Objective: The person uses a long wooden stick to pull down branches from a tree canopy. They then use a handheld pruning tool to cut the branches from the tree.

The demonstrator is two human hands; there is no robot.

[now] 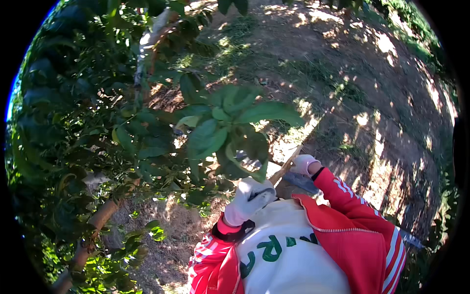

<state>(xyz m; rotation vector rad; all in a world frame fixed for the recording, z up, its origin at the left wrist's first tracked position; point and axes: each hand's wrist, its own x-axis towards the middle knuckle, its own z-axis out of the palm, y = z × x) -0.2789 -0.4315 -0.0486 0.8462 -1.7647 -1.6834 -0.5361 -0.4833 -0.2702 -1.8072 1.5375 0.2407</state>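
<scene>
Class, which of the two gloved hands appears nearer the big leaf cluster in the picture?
The left hand: it appears just below the leaf cluster. The right hand shows higher and farther right, beside the brown stick.

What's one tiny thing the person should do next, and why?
Maybe lean a little to the right. A cluster of broad green leaves hangs close to the white-gloved left hand in the view, hiding what's behind it. A long tan stick shows between that hand and the white-gloved right hand, but each grip is hard to make out, so a clearer look might help.
</scene>
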